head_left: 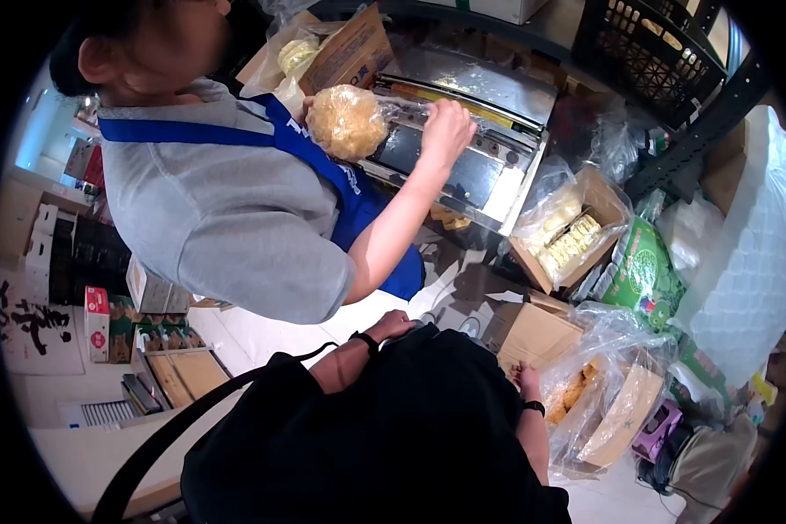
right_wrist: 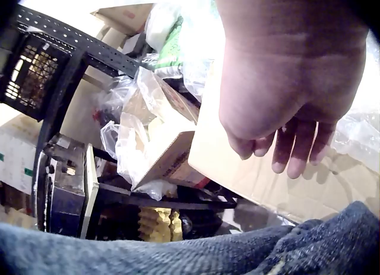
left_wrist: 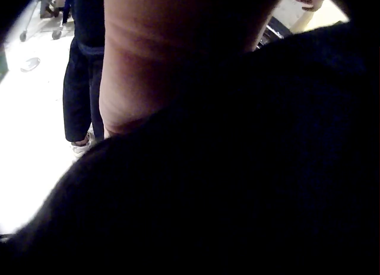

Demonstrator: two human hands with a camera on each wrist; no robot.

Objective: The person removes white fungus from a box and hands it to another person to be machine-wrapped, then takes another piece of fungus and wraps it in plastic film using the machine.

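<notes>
My left hand (head_left: 391,325) is at the front of my black shirt, its fingertips hidden; in the left wrist view the shirt covers it below the wrist. My right hand (right_wrist: 291,126) hangs with loose fingers over a cardboard flap (right_wrist: 237,180) and holds nothing. Close to it in the head view is a cardboard box (head_left: 620,415) lined with clear plastic, with golden-brown food (head_left: 576,393) inside. Across from me, a person in a blue apron (head_left: 367,227) holds a round golden food bundle (head_left: 348,122) in clear film, with the other hand (head_left: 448,131) pulling at the film.
Beyond the person lies a film-wrapping machine (head_left: 445,170) with a metal top. A carton (head_left: 576,231) of pale wrapped food stands to its right, near a green bag (head_left: 642,271). A black crate (head_left: 642,52) sits on the rack. Boxes (head_left: 109,323) are stacked at the left.
</notes>
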